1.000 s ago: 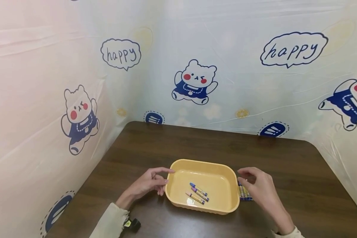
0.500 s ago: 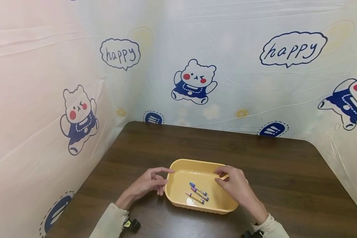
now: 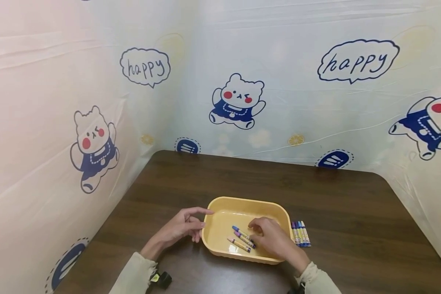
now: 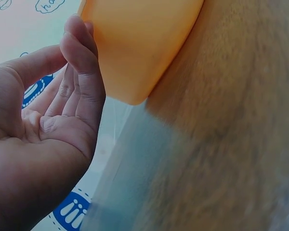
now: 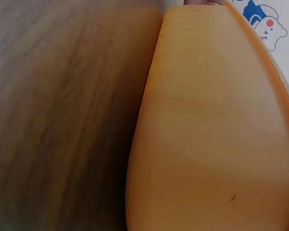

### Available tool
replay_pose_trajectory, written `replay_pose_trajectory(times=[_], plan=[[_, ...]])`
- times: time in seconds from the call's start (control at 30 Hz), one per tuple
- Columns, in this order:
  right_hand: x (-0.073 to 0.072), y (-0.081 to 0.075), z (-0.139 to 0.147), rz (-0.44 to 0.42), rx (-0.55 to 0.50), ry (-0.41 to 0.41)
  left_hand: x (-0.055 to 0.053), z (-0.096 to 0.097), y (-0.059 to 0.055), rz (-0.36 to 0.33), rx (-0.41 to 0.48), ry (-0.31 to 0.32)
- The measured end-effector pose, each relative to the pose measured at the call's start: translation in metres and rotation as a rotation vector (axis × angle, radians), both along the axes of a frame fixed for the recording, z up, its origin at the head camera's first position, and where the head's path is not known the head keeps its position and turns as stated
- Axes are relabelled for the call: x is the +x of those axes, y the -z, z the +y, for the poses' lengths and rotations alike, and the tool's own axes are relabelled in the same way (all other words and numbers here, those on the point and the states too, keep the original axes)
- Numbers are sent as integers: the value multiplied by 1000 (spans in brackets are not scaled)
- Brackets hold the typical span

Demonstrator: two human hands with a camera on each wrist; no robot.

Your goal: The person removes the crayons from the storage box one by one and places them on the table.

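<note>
A yellow plastic basin (image 3: pixel 220 216) stands on the dark wooden table. My left hand (image 3: pixel 181 224) holds its left rim, index finger over the edge and thumb at the outside; in the left wrist view that hand (image 4: pixel 62 110) is beside the basin's corner (image 4: pixel 135 53). Inside the basin lie a blue crayon (image 3: pixel 241 232), a purple crayon (image 3: pixel 244 239) and a pink crayon (image 3: pixel 239 244). Over them my right hand (image 3: pixel 272 237) reaches in, thumb and index finger apart near the crayons' right ends, with nothing seen between them. Its fingers are hidden in the right wrist view.
Several more crayons (image 3: pixel 300 234) lie side by side on the table (image 3: pixel 338 208), just right of the basin. The right wrist view is mostly the basin's outer wall (image 5: pixel 212 115). A printed curtain (image 3: pixel 297 102) hangs around the table.
My right hand has moved left from beside the basin, over its right rim, and down to the crayons inside. The row of crayons on the right is uncovered again. My left hand stays put.
</note>
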State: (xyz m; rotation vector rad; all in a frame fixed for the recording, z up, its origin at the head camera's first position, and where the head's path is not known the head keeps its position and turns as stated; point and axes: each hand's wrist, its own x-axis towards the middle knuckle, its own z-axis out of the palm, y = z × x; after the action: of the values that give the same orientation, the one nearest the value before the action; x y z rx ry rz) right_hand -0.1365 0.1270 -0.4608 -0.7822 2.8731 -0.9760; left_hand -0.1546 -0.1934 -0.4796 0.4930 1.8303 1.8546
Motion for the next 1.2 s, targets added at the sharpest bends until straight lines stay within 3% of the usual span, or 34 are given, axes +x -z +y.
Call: replay_pose_trajectory(times=[0.17,0.37,0.8,1.03,1.2], plan=[[-4,0,-19,-112,-31,-84,1,-5,2,8,10,-14],[1,1,-24,-199,-41,-54,0,1,3,13,18,9],[0,-11,-13,-110,-82,23,-1,4,0,33,7,11],[-9,-29,1,-27,-156,117,-1,3,1,33,18,12],[-13,-39,10,-37,-201,202,0,2,1,32,26,16]])
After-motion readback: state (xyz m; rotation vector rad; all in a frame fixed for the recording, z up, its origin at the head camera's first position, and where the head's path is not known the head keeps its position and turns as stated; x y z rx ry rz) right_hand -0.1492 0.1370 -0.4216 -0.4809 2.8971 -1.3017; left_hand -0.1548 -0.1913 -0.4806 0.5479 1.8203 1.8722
